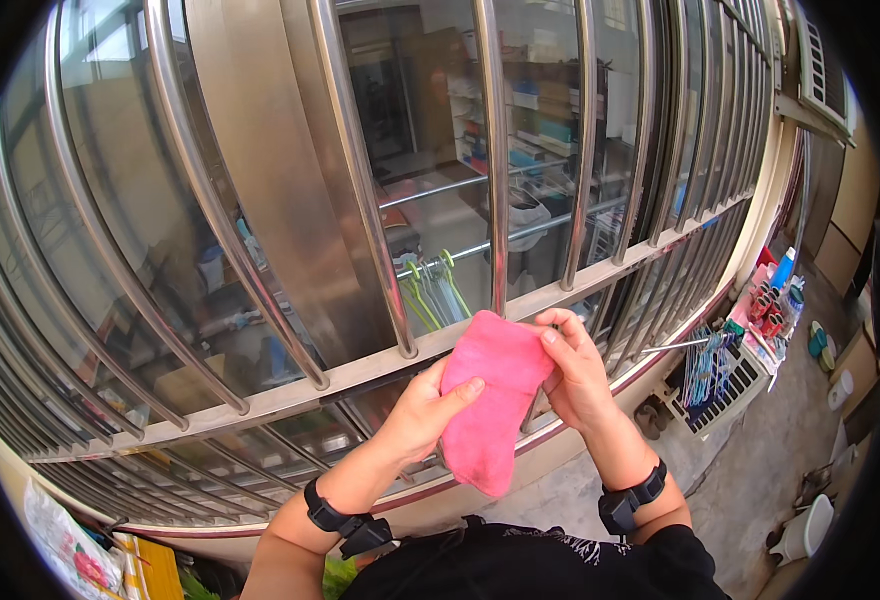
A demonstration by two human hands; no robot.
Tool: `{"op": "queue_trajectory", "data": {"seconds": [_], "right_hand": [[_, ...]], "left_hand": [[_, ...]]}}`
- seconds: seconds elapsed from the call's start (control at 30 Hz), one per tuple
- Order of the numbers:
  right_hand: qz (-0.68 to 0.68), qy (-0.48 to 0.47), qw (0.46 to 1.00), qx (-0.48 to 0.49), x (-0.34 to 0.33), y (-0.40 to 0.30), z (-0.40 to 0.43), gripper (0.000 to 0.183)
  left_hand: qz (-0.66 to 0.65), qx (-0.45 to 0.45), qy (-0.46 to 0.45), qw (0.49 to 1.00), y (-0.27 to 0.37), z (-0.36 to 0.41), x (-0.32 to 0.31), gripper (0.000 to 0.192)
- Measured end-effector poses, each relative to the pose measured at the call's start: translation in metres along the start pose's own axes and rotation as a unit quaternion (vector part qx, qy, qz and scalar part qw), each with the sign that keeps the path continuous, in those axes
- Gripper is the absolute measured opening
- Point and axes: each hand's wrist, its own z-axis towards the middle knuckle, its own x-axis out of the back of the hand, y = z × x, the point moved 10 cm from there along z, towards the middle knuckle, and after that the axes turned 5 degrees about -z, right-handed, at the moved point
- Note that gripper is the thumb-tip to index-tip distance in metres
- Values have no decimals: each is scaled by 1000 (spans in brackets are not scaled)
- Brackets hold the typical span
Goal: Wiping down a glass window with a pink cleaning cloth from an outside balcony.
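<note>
A folded pink cloth (496, 405) hangs between my two hands, in front of a barred window. My left hand (436, 409) grips its left side, the thumb lying flat across the front. At the upper right corner, my right hand (571, 360) pinches the cloth between thumb and fingers. The fingers behind the cloth are hidden. Just beyond it runs the flat metal crossbar (365, 382) of the window grille, with upright steel bars (494, 150) rising from it.
Behind the glass, green hangers (428, 289) hang on a metal rod. To the right, blue hangers (701, 375) hang beside an air-conditioner unit (729, 394) topped with cans and bottles. A white bucket (806, 531) stands at lower right; a plastic bag (72, 540) lies at lower left.
</note>
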Motion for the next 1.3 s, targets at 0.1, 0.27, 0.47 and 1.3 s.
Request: {"op": "queue_trajectory", "data": {"seconds": [0.1,0.27,0.47,1.3], "right_hand": [[-146,172,967,116,28,-32,-15,27],[-120,100,986,66,14,-10,-25,46],[-89,18,994,-57,-6,27,-22,47],[-163,17,987,1,-14,-51,-7,19]], "left_hand": [[11,-51,52,997,20,-1,6,54],[85,-110,38,990,42,6,-6,63],[258,-238,69,934,58,11,-15,74],[438,-24,-28,898,33,6,-38,64]]}}
